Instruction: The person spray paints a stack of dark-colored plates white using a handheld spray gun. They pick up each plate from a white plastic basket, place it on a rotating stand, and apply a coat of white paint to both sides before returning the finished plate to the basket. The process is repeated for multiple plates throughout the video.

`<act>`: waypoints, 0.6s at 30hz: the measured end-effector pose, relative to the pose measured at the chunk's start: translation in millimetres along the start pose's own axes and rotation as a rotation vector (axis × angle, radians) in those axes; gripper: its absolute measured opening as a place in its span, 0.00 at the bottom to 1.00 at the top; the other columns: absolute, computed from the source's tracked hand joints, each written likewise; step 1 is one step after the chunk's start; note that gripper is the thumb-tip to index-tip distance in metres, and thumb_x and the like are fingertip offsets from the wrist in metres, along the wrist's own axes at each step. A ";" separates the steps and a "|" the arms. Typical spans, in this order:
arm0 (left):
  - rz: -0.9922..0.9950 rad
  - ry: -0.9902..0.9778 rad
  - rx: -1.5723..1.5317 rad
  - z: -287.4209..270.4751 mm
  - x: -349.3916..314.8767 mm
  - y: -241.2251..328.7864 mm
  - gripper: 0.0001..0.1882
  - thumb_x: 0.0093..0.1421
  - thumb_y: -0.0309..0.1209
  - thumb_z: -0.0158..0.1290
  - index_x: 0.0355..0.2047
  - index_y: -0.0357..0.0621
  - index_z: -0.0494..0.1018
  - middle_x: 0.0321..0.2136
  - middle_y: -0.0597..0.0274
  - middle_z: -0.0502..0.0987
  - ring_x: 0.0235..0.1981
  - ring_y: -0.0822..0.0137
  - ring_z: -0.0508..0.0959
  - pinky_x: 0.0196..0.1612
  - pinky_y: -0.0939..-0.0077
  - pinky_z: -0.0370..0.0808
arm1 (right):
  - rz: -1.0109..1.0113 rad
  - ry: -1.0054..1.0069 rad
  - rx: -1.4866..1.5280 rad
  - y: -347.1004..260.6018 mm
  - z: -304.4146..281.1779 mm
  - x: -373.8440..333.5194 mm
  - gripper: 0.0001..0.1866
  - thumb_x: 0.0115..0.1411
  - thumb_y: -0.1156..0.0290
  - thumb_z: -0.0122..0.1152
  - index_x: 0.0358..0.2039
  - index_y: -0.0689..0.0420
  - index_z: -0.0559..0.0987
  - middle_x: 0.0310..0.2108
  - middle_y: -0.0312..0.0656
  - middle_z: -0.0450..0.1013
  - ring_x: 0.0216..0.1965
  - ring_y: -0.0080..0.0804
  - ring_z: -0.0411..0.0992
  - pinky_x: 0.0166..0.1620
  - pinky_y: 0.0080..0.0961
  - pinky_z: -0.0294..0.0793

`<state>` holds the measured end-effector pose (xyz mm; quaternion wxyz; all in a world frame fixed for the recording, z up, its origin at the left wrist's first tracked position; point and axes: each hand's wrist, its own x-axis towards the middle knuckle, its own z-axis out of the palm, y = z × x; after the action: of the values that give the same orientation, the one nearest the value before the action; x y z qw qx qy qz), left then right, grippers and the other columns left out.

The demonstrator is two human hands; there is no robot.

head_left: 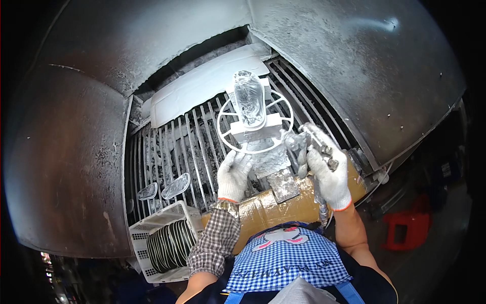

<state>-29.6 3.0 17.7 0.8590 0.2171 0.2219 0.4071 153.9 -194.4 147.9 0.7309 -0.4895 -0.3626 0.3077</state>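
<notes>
Your left hand [234, 175], in a white knit glove, is closed around the lower rim of the white spoked ring stand [255, 121], fingers wrapped over the edge and thumb side up; judged from the hold, this lets you steady or turn the stand without touching the piece on it. The clear shoe-sole-shaped piece [249, 99] sits on the white block at the stand's centre, raised above the paint-crusted grille [187, 147] of the spray booth, probably so all its faces stay exposed and overspray drops through the bars. Its long axis runs nearly straight away from you, up the frame, tilted a touch left at the far end; the rounder end points toward the booth's back opening, the near end toward your chest. Your right hand [329, 177], also gloved, is shut tight on the grip of the spray gun [304, 144], nozzle aimed left toward the stand's post, just beside the ring, not touching it; whether the trigger is pressed you cannot tell from here. The tape-wrapped ledge [283, 202] lies between you and the grille. 2 more clear sole pieces [164, 188] lie flat on the bars to your lower left, well apart from the stand, long axes slanting up-right. Below them the white slotted crate [152, 238] holds a row of dark pieces stood on edge, near your left elbow.
</notes>
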 end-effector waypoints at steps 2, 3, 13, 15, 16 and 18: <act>0.013 -0.007 -0.025 2.3 -0.3 3.4 0.24 0.69 0.32 0.48 0.62 0.32 0.65 0.61 0.38 0.71 0.59 0.44 0.75 0.58 0.52 0.76 | 0.037 -0.057 0.020 3.7 2.6 -1.4 0.26 0.70 0.73 0.58 0.66 0.69 0.68 0.45 0.40 0.78 0.32 0.15 0.74 0.35 0.15 0.75; 0.023 0.003 0.006 2.2 1.2 5.6 0.25 0.69 0.33 0.47 0.62 0.32 0.64 0.62 0.37 0.69 0.60 0.43 0.73 0.59 0.51 0.75 | 0.034 -0.072 0.028 4.6 5.9 -0.8 0.27 0.69 0.73 0.58 0.66 0.69 0.67 0.45 0.40 0.78 0.32 0.14 0.73 0.35 0.15 0.75; 0.116 0.077 0.021 -5.2 15.9 30.2 0.15 0.67 0.30 0.49 0.50 0.35 0.65 0.62 0.27 0.67 0.60 0.38 0.73 0.58 0.46 0.76 | -0.012 -0.022 -0.011 19.3 16.6 27.6 0.27 0.71 0.69 0.56 0.66 0.68 0.67 0.32 0.36 0.77 0.28 0.16 0.72 0.33 0.16 0.73; 0.111 0.088 -0.023 -5.1 18.0 35.7 0.16 0.68 0.31 0.49 0.52 0.34 0.65 0.61 0.29 0.68 0.59 0.38 0.74 0.58 0.46 0.77 | -0.047 -0.008 -0.009 26.2 15.7 33.5 0.27 0.71 0.69 0.56 0.67 0.67 0.66 0.31 0.36 0.76 0.27 0.17 0.71 0.31 0.16 0.73; 0.117 0.086 -0.029 -8.0 21.3 37.4 0.17 0.68 0.31 0.49 0.53 0.34 0.65 0.61 0.29 0.68 0.59 0.38 0.74 0.57 0.46 0.77 | -0.051 0.000 -0.010 26.5 16.1 35.6 0.27 0.71 0.69 0.56 0.67 0.67 0.66 0.31 0.36 0.76 0.26 0.17 0.71 0.31 0.16 0.73; 0.128 0.110 -0.038 -9.8 25.1 41.0 0.18 0.68 0.31 0.50 0.54 0.34 0.66 0.58 0.33 0.71 0.58 0.39 0.74 0.57 0.46 0.77 | -0.060 0.027 -0.020 31.2 14.2 39.6 0.26 0.71 0.70 0.56 0.67 0.66 0.67 0.32 0.36 0.76 0.26 0.16 0.71 0.30 0.16 0.72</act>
<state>-45.5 48.4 27.3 0.8218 0.1918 0.2467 0.4765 160.7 -145.2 131.3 0.7396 -0.4898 -0.3705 0.2753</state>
